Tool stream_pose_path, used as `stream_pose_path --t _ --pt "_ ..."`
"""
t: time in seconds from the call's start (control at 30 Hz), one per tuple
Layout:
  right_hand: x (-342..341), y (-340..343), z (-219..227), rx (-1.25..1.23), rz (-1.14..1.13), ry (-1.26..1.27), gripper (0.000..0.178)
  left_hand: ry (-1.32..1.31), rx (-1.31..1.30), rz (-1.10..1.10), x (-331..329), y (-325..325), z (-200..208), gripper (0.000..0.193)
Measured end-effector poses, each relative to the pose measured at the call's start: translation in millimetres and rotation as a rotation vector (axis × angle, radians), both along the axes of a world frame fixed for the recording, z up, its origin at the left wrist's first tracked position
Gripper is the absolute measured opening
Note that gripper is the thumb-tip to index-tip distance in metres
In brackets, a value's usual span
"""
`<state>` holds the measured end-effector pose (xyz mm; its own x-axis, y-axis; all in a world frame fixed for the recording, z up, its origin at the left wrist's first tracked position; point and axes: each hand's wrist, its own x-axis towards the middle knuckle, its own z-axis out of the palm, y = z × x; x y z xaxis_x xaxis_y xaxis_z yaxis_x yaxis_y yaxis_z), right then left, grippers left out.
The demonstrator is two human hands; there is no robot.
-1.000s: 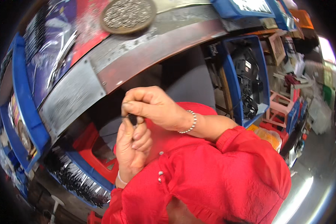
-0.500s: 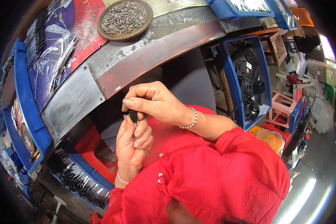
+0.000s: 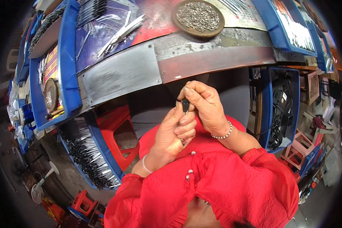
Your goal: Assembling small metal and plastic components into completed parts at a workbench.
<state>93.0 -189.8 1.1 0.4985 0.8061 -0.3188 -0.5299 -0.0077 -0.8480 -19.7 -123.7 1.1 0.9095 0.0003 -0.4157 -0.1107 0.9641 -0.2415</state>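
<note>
In front of my chest both hands meet at a small black piece (image 3: 185, 106). My left hand (image 3: 171, 133) is closed round it from below, with the thumb and forefinger at its side. From above, my right hand (image 3: 208, 108) pinches at its upper end with thumb and forefinger, and whatever lies between those fingertips is too small to make out. The lower part of the piece is hidden in my left fingers. Beyond the hands is the bench edge, with a bare metal plate (image 3: 121, 74) screwed onto it.
A round dish (image 3: 201, 34) of small metal pins (image 3: 197, 16) sits on the bench. Thin metal strips (image 3: 119, 36) lie to its left. A blue tray (image 3: 70, 72) stands at the left; below it is a bin of black-ended metal rods (image 3: 89, 152). A red stool (image 3: 117, 133) is beside that bin.
The whole view has swung, so bench, dish and hands appear farther right. Both hands stay together on the black piece, with only a slight shift of the fingers.
</note>
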Motion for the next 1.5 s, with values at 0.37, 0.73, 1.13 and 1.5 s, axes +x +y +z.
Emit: stream_pose_path --t 0.37,0.73,1.13,1.5 --pt "10 1 12 0.001 0.140 -0.025 0.018 -0.064 0.171 -0.101 -2 2 3 0.025" --pt "1 5 14 0.009 0.048 -0.016 0.018 -0.063 0.068 0.011 -2 -5 -2 0.025" --pt "39 16 40 0.077 0.219 -0.002 0.022 -0.134 0.180 -0.074 20 12 17 0.028" --pt "54 30 56 0.216 0.120 -0.122 0.020 -0.163 0.281 -0.038 41 28 44 0.027"
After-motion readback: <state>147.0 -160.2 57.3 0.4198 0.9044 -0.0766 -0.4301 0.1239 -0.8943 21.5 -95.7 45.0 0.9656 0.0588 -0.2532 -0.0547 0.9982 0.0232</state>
